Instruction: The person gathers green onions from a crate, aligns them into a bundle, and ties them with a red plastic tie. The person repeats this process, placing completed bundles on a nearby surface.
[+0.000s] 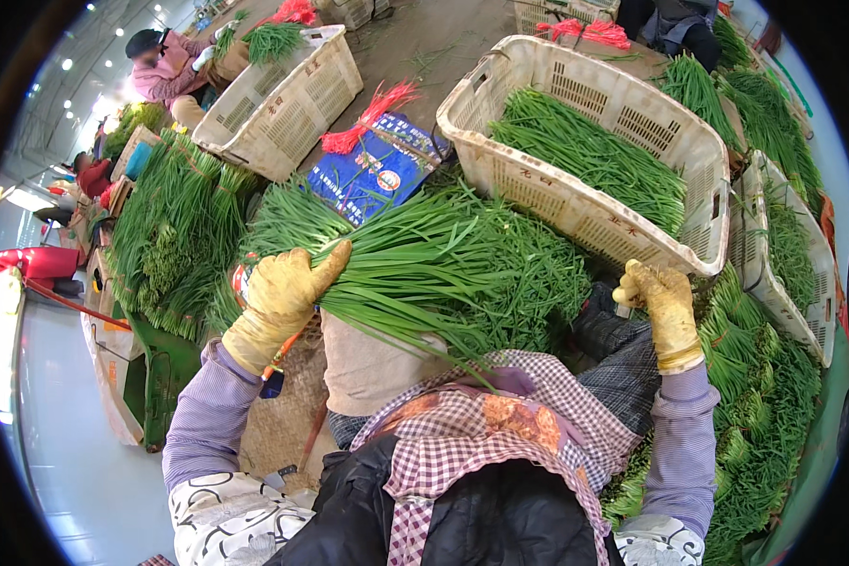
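My left hand (pixel 283 301), in a yellow rubber glove, grips a bunch of garlic chives (pixel 410 262) near its base, thumb on top. The long green leaves fan out to the right over my lap and a cloth-covered knee (pixel 375 361). My right hand (pixel 658 304), gloved alike, is curled into a fist at the right, apart from the bunch. A small pale edge shows below its fingers; whether the hand holds it is unclear. Loose chives (pixel 530 276) are heaped behind the held bunch, and more stalks (pixel 297 216) lie beyond my left hand.
A plastic crate (pixel 573 191) with chives stands ahead on the right. Red ties (pixel 368 120) lie by a blue printed package (pixel 375 170). Bundled chives (pixel 184 212) rise at left, more (pixel 743 424) at right. A knife (pixel 279 476) lies low left. A person (pixel 177 71) works beside another crate (pixel 290 106).
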{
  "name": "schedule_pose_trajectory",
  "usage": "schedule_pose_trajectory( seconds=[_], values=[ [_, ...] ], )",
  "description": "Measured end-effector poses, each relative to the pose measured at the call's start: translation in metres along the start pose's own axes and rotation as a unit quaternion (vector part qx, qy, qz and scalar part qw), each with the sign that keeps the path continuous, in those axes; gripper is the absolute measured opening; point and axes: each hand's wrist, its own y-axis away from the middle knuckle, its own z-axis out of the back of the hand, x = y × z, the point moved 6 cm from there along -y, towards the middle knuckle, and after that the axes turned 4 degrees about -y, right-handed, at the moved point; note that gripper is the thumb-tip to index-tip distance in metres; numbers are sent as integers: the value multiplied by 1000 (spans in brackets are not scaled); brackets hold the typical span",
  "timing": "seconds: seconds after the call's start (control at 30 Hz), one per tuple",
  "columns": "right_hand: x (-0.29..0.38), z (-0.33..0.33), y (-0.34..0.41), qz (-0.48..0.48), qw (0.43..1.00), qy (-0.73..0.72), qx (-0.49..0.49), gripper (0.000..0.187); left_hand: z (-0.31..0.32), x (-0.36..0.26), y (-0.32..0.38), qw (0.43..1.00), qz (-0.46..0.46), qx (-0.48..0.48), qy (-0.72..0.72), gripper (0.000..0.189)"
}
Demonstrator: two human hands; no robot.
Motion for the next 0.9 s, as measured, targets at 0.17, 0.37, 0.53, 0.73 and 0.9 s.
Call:
schedule_pose_trajectory(
  seconds=[0.17,0.37,0.53,0.73,0.9],
  values=[
    [21,-43,5,80,991,70,78,14,-14,1,20,999,-16,-45,-17,63],
    [55,-118,11,401,852,320,103,39,-19,2,26,997,-11,-80,15,65],
    [49,-194,10,524,716,450,103,41,-17,1,25,995,-16,-84,47,73],
    [41,-200,-8,369,879,218,210,15,-15,2,24,993,-34,-97,49,66],
    [45,-170,-46,180,968,38,173,14,-12,2,24,988,-35,-129,76,66]
  ],
)
